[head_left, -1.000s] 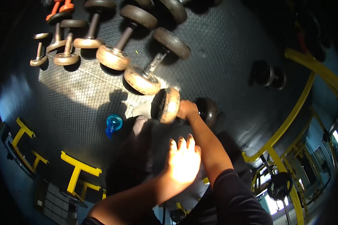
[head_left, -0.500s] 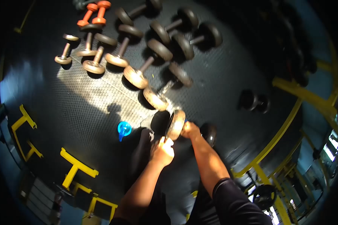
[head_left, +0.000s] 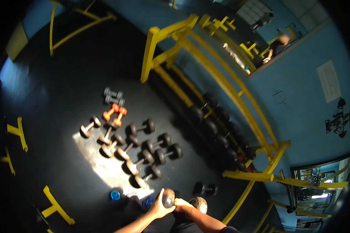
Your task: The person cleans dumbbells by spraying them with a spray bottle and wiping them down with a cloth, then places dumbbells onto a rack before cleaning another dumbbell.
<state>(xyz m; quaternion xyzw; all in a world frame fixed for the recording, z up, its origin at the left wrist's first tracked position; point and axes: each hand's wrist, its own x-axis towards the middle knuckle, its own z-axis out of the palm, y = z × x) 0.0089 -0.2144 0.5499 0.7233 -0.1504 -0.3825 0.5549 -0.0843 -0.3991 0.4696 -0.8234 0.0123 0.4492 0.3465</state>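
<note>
Left hand (head_left: 159, 209), open and apart a second ago, now cupping one end of the dumbbell (head_left: 168, 197); other weight (head_left: 199, 203), dark before, catching light. View swinging upward: floor dumbbells (head_left: 147, 156) appearing smaller and lower, more of the yellow rack (head_left: 148, 54) showing, wall mirror (head_left: 256, 35) coming in.

Left hand's grip (head_left: 160, 210) was on one end of a dumbbell (head_left: 168, 197), right hand's grip (head_left: 182, 206) round its middle. Loads more dumbbells (head_left: 132, 167) sat on the black floor (head_left: 74, 85), yellow rack (head_left: 240, 94) by the wall (head_left: 299, 93).
</note>
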